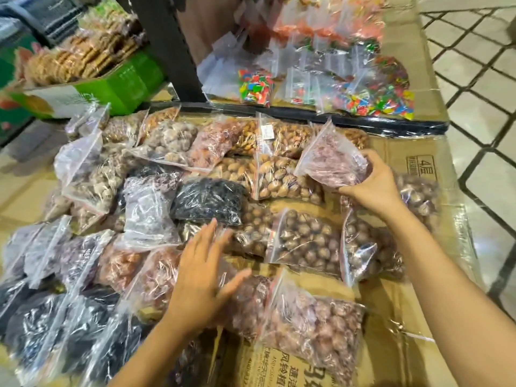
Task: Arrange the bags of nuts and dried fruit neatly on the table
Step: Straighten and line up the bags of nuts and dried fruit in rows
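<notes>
Several clear zip bags of nuts and dried fruit cover a cardboard-topped table. My right hand grips a bag of purplish dried fruit from below, lifted at the right side above a bag of pale nuts. My left hand, fingers spread and blurred, hovers flat over the bags at the centre front and holds nothing. Close to it lie a black dried fruit bag, a brown round-nut bag and a reddish nut bag.
Behind a dark taped edge, bags of coloured candy lie on a second cardboard surface. A green box of biscuits stands at back left beside a dark post. Tiled floor lies to the right.
</notes>
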Action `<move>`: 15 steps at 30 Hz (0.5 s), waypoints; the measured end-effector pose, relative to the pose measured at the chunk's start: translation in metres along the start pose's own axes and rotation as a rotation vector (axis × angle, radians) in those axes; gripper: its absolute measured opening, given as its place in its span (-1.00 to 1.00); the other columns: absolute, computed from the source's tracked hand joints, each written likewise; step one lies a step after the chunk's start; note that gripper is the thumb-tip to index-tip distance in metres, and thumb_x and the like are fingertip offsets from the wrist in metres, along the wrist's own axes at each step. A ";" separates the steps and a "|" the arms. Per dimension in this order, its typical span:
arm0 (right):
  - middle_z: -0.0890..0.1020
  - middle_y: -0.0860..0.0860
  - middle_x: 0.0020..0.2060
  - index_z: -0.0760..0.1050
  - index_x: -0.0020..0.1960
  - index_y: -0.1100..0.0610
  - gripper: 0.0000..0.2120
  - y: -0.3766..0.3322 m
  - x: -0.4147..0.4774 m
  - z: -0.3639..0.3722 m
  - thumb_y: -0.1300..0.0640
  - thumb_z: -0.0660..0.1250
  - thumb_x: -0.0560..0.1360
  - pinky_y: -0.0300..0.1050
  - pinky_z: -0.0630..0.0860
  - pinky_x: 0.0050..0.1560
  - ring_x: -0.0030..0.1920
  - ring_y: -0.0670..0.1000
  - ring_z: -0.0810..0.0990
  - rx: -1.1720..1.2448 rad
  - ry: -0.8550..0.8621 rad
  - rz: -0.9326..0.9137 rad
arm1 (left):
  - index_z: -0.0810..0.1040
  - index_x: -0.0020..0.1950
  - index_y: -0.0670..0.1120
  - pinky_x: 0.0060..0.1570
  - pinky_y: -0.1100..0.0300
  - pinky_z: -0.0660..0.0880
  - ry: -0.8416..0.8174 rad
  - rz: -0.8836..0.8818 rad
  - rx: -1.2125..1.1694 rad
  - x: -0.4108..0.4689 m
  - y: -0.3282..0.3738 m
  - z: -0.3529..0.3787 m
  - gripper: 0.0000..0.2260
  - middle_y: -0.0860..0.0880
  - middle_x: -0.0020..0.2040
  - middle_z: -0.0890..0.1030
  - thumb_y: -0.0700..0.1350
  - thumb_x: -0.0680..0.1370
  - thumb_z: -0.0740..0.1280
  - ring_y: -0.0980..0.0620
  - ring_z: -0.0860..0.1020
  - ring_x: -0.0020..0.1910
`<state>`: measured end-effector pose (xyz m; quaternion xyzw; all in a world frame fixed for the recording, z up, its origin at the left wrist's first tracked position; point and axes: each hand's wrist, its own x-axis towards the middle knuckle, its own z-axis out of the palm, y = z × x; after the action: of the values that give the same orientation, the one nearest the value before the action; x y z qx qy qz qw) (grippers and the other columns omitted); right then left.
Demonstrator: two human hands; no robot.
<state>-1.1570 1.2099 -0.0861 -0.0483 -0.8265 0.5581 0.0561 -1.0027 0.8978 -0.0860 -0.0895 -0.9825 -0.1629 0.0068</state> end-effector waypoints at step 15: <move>0.65 0.16 -0.01 0.48 0.05 0.15 -0.43 -0.036 -0.087 -0.030 0.46 0.57 0.13 -0.03 0.54 0.04 -0.05 0.05 0.62 0.164 0.186 0.096 | 0.09 0.51 -0.17 0.36 -0.17 0.26 -0.037 -0.152 0.232 0.252 -0.069 -0.053 0.04 -0.35 0.42 0.29 0.52 0.29 0.19 -0.34 0.28 0.38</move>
<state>-1.0668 1.2118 -0.0452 -0.1347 -0.7660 0.6190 0.1093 -1.2635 0.8600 -0.0472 -0.0164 -0.9987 -0.0468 -0.0132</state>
